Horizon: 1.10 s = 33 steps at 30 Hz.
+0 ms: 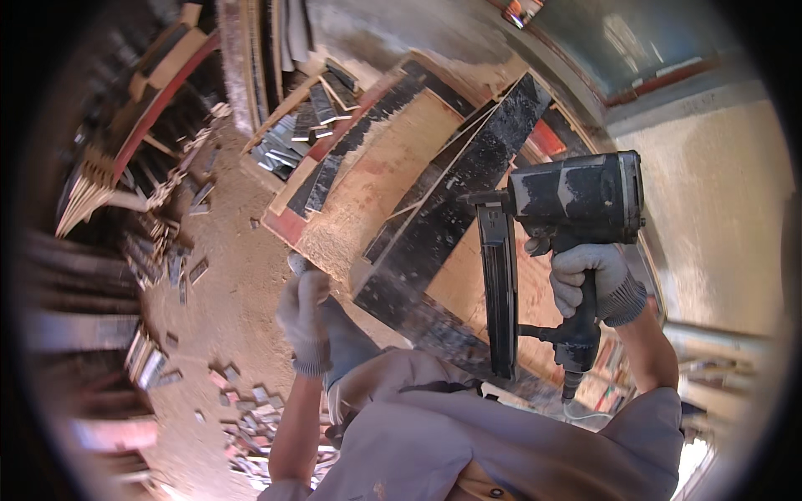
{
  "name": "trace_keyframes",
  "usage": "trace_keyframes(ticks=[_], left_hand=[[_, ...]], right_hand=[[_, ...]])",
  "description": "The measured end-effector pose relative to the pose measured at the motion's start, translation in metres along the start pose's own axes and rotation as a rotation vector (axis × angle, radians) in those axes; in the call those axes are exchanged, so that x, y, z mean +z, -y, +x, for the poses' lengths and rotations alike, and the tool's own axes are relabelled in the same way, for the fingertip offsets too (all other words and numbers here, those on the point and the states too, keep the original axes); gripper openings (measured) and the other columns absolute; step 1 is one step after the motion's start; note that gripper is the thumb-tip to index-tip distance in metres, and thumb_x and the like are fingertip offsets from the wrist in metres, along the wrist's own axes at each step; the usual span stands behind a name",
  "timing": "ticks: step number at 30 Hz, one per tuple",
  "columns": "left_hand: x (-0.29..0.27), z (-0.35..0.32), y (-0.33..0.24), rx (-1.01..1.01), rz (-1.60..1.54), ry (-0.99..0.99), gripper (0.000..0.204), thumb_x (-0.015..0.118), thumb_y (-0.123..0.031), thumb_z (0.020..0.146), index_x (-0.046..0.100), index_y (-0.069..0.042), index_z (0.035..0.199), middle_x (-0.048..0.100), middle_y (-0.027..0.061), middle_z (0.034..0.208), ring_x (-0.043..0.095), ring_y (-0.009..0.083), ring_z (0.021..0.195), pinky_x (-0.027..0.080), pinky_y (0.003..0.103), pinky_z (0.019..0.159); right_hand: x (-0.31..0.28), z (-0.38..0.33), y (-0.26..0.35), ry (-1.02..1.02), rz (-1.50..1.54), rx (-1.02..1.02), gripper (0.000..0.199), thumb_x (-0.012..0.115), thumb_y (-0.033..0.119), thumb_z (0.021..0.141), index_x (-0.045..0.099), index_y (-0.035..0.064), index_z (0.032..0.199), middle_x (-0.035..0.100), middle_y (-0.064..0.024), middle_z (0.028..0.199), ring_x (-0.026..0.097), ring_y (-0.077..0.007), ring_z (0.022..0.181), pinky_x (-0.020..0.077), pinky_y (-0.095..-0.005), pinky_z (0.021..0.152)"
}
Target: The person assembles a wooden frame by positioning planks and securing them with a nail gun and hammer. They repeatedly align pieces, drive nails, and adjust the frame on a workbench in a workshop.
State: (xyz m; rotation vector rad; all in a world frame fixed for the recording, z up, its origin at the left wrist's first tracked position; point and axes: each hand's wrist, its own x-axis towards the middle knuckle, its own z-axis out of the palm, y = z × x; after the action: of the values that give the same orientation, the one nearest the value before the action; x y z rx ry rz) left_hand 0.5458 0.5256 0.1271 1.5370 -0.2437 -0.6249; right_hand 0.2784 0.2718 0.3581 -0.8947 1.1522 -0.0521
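My right hand (585,280), in a pale knitted glove, is wrapped round the handle of a black pneumatic nail gun (576,200). The gun is held up over the bench, with its long magazine (499,292) on its left side and a hose fitting at the bottom. My left hand (302,309), gloved too and slightly blurred, is curled closed beside my leg, left of the bench. A small pale rounded thing shows just past its fingers; whether the hand holds it I cannot tell. A long black-faced board (459,184) lies slanting across the worktop.
A worn plywood sheet (380,167) lies on the bench left of the board. Behind it, a wooden box (292,150) holds dark offcuts. Scrap blocks (251,417) litter the dusty floor (225,292). Stacked boards line the left side; a pale wall (710,209) stands at the right.
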Motion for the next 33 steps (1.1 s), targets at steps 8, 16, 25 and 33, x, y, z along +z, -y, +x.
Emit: trace_keyframes(ticks=[8,16,25,33], left_hand=[[0.098,0.129,-0.009,-0.937,-0.301,0.916,0.067,0.059,-0.048,0.103,0.051,0.005,0.142,0.065,0.0143,0.132,0.063,0.0258,0.118,0.051,0.037,0.099],[0.158,0.142,0.004,-1.636,-0.491,1.22,0.089,0.062,-0.07,0.089,0.052,0.0,0.143,0.066,0.0177,0.132,0.065,0.0322,0.118,0.052,0.049,0.102],[0.16,0.126,0.007,-1.649,-0.714,1.024,0.035,0.068,-0.028,0.099,0.069,-0.001,0.121,0.075,0.0136,0.113,0.074,0.0252,0.101,0.062,0.039,0.09],[0.158,0.127,-0.008,-1.703,-0.732,1.016,0.037,0.069,-0.027,0.098,0.068,0.001,0.122,0.075,0.0141,0.115,0.073,0.0256,0.105,0.06,0.04,0.095]], right_hand=[[0.106,0.003,0.017,-0.44,-0.075,0.101,0.016,0.073,0.01,0.085,0.064,0.0056,0.073,0.058,-0.005,0.061,0.06,-0.0167,0.051,0.05,-0.0292,0.049],[0.146,0.008,-0.014,-0.59,0.327,0.066,0.024,0.063,0.009,0.09,0.056,0.0044,0.067,0.055,-0.0082,0.058,0.059,-0.0217,0.049,0.0515,-0.034,0.049],[0.163,0.012,-0.017,-0.626,0.405,0.072,0.031,0.058,0.008,0.089,0.046,0.0085,0.06,0.049,-0.0092,0.052,0.055,-0.022,0.044,0.0517,-0.0359,0.048],[0.153,0.001,-0.018,-0.563,0.203,0.105,0.024,0.063,0.007,0.092,0.055,0.0012,0.07,0.059,-0.0113,0.063,0.06,-0.0222,0.05,0.0515,-0.0337,0.05]])
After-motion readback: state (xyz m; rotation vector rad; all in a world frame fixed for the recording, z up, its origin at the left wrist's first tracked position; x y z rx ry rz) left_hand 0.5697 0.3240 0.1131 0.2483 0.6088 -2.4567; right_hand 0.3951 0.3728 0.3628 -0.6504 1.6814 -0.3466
